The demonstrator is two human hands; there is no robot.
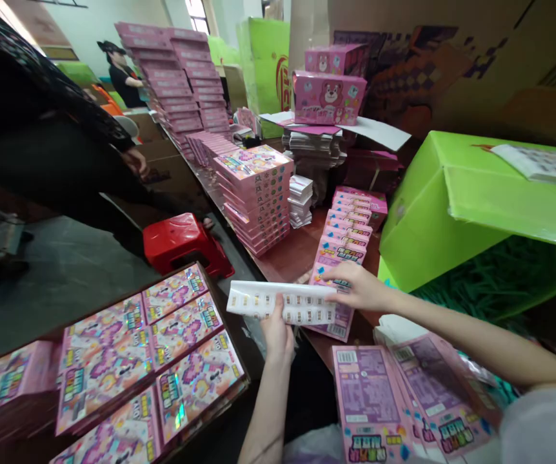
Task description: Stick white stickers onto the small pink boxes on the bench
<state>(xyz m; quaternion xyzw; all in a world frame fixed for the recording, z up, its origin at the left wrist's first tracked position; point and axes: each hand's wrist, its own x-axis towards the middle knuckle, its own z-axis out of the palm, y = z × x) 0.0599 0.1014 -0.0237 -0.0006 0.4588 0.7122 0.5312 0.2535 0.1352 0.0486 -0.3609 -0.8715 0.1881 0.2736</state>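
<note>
A white sheet of small stickers (pixel 253 298), printed in rows, stretches across in front of me. My left hand (pixel 278 325) grips its lower edge, thumb on top. My right hand (pixel 355 285) is at the sheet's right end with fingers bent; whether it pinches the sheet or a peeled sticker is too small to tell. Just beneath lies a row of overlapping pink boxes (pixel 340 248), the nearest one partly hidden by the sheet and my right hand. More pink boxes (pixel 362 393) lie back side up near my lap.
A carton of pink boxes (pixel 195 380) stands at lower left, beside a red stool (pixel 176 241). Stacked pink boxes (pixel 258 200) line the table. A green carton (pixel 452 193) with green filling is at right. A person (pixel 55 129) stands at left.
</note>
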